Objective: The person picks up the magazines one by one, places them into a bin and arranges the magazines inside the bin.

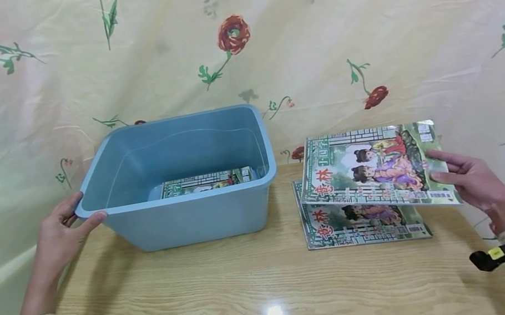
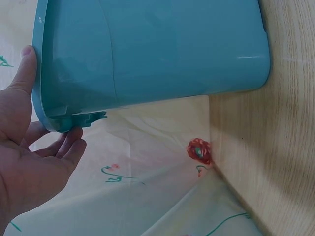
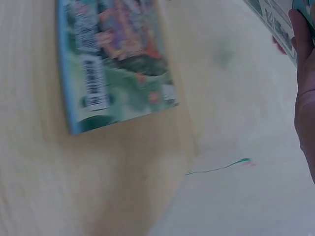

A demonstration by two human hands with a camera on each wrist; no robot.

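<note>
The right hand (image 1: 472,181) pinches the right edge of a picture magazine (image 1: 373,170), thumb on the cover and fingers beneath, holding it lifted and tilted just above a second magazine (image 1: 360,223) that lies flat on the wooden table (image 1: 237,301). The held magazine's long axis runs left to right across the person, with its free left edge pointing toward the blue plastic bin (image 1: 186,183). That bin stands to the left of the magazines, near them but apart, with a strip of bare tabletop between the bin's right wall and the lifted cover.

The left hand (image 1: 61,236) grips the bin's left rim: the left wrist view shows the thumb (image 2: 24,69) on the outer edge of the lip and the fingers curled under it. So the left hand is on the bin while the right hand alone carries the magazine; the two hands are well apart, one at either side of the table.

Inside the bin, a third magazine (image 1: 206,182) lies flat on the bottom toward the near wall. The bin's mouth is open and wide, longer left to right, matching the held magazine's lie. A flowered cloth (image 1: 360,20) hangs behind the table and drapes past its right edge, close behind the bin's far rim. The near half of the table shows only wood grain and a glare spot.
</note>
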